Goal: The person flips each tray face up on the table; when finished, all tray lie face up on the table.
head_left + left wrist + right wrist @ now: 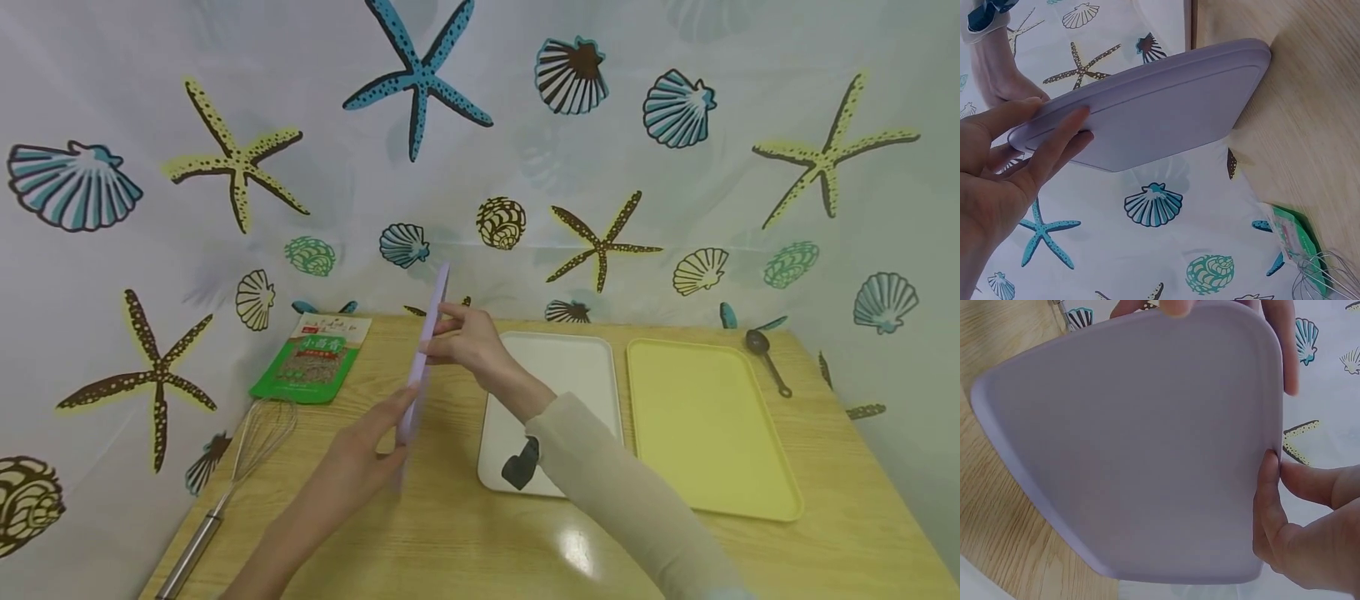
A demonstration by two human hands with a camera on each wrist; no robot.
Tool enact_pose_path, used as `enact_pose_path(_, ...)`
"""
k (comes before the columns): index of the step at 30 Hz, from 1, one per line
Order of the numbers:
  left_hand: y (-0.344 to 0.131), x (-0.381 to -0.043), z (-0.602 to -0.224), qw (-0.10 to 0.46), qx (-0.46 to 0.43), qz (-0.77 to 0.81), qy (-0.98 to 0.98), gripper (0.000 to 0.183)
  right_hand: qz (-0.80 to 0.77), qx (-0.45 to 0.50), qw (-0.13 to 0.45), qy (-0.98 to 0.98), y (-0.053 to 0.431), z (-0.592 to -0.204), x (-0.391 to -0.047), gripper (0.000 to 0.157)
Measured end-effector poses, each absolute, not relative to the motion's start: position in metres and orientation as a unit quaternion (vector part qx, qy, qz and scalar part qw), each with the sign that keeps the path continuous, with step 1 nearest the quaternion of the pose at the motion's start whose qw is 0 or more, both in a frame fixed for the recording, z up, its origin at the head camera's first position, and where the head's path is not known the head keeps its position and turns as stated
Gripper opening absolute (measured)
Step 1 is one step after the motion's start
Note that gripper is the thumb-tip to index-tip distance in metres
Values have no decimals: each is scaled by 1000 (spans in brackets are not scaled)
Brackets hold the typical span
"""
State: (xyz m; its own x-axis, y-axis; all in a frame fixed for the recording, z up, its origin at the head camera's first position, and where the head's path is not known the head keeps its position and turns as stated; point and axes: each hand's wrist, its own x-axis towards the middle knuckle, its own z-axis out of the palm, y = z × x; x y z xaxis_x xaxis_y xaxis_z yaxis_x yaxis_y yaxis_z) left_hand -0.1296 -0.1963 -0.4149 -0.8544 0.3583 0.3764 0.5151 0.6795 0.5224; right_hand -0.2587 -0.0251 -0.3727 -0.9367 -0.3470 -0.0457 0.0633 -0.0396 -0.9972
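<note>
Both hands hold a light purple tray [1135, 444] on edge above the wooden table, so in the head view it appears as a thin, near-upright strip. My left hand [367, 437] pinches the tray's rim on the near side, thumb on one face and fingers on the other. Farther along the rim, my right hand [472, 342] grips it between thumb and fingers, as the right wrist view shows closely. In the left wrist view, the tray's lower end is close to the wood; I cannot tell whether it touches.
A white tray [555, 367] and a yellow tray [712, 425] lie on the right of the table [450, 550], with a dark spoon [768, 362] beyond them. At the left are a green seasoning packet [311, 358] and a wire whisk [225, 500]. A patterned curtain [480, 158] hangs behind.
</note>
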Motion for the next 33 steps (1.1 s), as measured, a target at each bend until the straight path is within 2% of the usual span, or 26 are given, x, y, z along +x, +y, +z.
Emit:
enact_pose_path(9, -195, -119, -402, 140, -207, -367, -896, 63, -715, -93, 150, 676, -33, -366, -255, 73)
enact_pose_path(22, -196, -112, -401, 188, -174, -379, -889, 53, -713, -97, 163, 675, -46, -364, -254, 73)
enact_pose_path(26, -196, -112, -403, 208, -167, -388, -882, 51, -690, -108, 159, 697, -45, -366, -253, 65)
enact_pose_path(30, -196, -112, -405, 226, -145, -395, -879, 47, -653, -115, 153, 733, -40, -381, -255, 55)
enact_pose_path(33, -199, -111, -405, 228, -122, -408, -876, 45, -627, -112, 167, 753, -34, -407, -258, 55)
